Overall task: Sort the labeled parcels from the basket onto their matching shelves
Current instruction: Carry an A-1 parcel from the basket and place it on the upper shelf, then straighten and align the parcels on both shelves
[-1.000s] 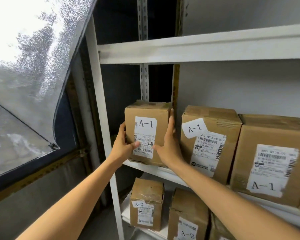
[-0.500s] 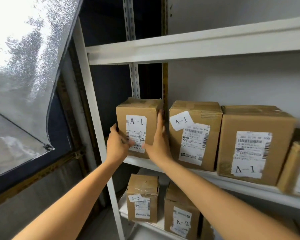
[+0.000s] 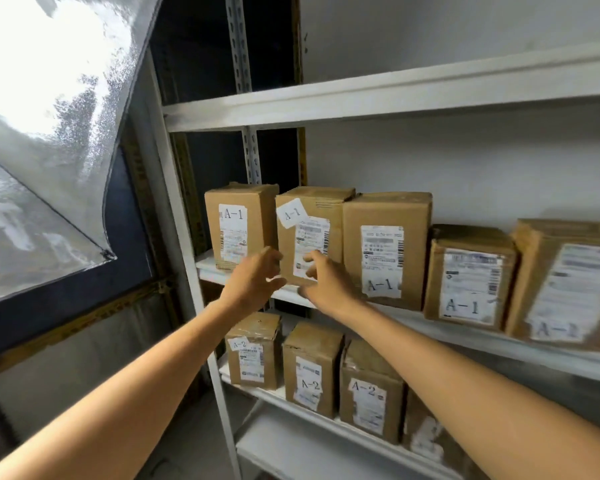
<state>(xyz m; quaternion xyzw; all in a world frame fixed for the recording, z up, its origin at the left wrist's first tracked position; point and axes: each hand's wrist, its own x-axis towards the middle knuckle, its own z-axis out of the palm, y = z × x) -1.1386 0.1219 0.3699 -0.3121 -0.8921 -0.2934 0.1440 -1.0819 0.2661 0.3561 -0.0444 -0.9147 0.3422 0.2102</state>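
- White metal shelf [image 3: 207,271] crosses mid-frame, speckled window pane [image 3: 49,98] at upper left
- Brown cardboard parcel labelled A-1 [image 3: 238,225] stands upright at the shelf's left end
- Left hand [image 3: 253,280] and right hand [image 3: 326,284] hover centre-frame, fingers loose, holding nothing

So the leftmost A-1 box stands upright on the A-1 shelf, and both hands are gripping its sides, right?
Not the grip. The head view shows the left hand and the right hand off the box, fingers loosely spread, holding nothing. The leftmost A-1 box does stand upright on the A-1 shelf.
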